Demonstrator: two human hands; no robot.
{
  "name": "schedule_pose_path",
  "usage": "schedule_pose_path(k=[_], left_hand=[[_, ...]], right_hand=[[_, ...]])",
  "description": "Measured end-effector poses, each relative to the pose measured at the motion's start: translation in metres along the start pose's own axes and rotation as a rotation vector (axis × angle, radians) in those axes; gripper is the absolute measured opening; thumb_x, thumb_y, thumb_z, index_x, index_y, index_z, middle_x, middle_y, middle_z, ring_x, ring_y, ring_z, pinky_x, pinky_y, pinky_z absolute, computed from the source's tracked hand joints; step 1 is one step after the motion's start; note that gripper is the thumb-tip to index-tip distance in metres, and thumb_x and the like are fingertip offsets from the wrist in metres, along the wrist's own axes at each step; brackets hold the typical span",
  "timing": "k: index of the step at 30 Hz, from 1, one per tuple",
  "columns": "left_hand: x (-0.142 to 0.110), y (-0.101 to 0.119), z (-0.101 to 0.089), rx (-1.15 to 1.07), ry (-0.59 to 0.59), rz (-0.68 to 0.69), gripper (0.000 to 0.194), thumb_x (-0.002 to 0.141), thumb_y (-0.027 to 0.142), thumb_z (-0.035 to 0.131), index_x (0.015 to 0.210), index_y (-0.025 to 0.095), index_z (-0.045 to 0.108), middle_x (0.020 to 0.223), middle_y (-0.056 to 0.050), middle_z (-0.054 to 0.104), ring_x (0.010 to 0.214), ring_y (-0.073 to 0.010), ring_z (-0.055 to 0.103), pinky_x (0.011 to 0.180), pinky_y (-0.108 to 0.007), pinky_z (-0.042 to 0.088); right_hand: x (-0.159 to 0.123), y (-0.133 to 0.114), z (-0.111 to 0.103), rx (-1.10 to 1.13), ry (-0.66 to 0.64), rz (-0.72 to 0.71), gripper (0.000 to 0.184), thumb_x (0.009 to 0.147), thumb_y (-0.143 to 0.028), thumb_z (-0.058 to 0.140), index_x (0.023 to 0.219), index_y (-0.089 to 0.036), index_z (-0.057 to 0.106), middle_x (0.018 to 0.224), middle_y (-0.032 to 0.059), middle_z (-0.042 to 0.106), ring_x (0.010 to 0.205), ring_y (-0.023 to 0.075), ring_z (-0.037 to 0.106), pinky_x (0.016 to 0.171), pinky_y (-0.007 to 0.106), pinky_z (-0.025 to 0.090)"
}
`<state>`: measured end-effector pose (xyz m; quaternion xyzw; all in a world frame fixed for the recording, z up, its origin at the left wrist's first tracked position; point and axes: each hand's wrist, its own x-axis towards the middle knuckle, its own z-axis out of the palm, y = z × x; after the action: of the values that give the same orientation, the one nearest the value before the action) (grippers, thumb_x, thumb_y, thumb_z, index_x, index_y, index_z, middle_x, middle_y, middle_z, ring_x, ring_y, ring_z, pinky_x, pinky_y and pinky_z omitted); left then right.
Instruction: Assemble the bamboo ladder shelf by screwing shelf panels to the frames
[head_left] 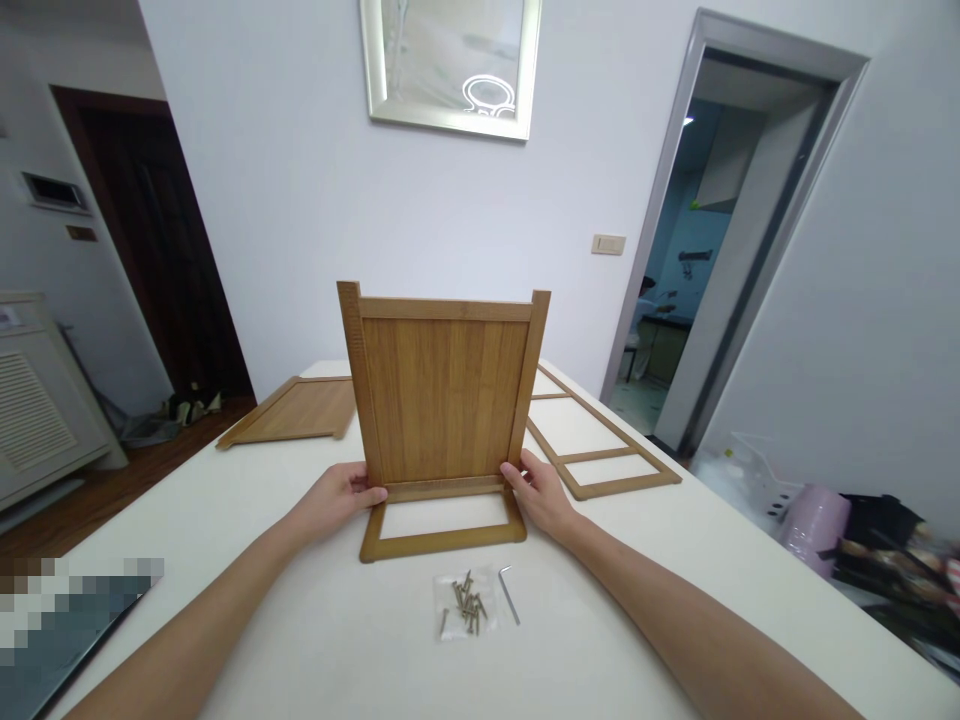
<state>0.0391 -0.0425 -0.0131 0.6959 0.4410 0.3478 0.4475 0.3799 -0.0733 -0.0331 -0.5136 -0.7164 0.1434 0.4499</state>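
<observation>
A wooden panel (444,395) with two side posts stands upright in front of me. My left hand (341,500) pinches its lower left corner, thumb on the near face. At the lower right corner, my right hand (544,492) grips the panel the same way. Under and in front of the panel lies a flat wooden frame (442,543); most of it is hidden behind the panel. Nearer to me are a clear bag with several screws (466,606) and a hex key (509,596) beside it.
Another wooden panel (300,410) lies flat at the left on the white table (337,640). A second open frame (622,490) lies at the right. A dark flat object (71,640), partly blurred out, rests at the near left edge. A wall stands behind the table.
</observation>
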Motion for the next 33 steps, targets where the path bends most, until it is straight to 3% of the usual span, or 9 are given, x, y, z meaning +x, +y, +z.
schedule_pose_path(k=[14, 21, 33], left_hand=[[0.0014, -0.0019, -0.0019, 0.11, -0.065, 0.024, 0.032, 0.079, 0.043, 0.064, 0.098, 0.018, 0.063, 0.096, -0.007, 0.072, 0.094, -0.0282, 0.067, 0.079, -0.038, 0.055], [-0.0002, 0.0041, -0.0005, 0.158, -0.033, 0.014, 0.034, 0.076, 0.045, 0.065, 0.097, 0.018, 0.063, 0.092, -0.007, 0.071, 0.089, -0.0284, 0.067, 0.075, -0.038, 0.055], [0.0033, -0.0047, -0.0032, 0.189, -0.03, 0.016, 0.037, 0.077, 0.049, 0.063, 0.1, 0.02, 0.064, 0.094, -0.007, 0.072, 0.09, -0.0296, 0.068, 0.073, -0.038, 0.056]], right_hand=[[-0.0004, 0.0005, 0.0014, -0.109, -0.025, 0.032, 0.031, 0.096, -0.052, 0.036, 0.079, -0.025, 0.038, 0.069, -0.0026, 0.053, 0.061, 0.0172, 0.049, 0.057, 0.028, 0.035], [-0.0017, -0.0021, 0.0022, -0.157, -0.035, 0.055, 0.026, 0.097, -0.049, 0.033, 0.085, -0.026, 0.038, 0.07, -0.0005, 0.056, 0.062, 0.0199, 0.053, 0.058, 0.029, 0.036], [0.0025, -0.0026, -0.0014, -0.15, -0.067, 0.046, 0.024, 0.099, -0.047, 0.029, 0.09, -0.026, 0.037, 0.074, 0.0003, 0.061, 0.065, 0.0202, 0.057, 0.059, 0.028, 0.036]])
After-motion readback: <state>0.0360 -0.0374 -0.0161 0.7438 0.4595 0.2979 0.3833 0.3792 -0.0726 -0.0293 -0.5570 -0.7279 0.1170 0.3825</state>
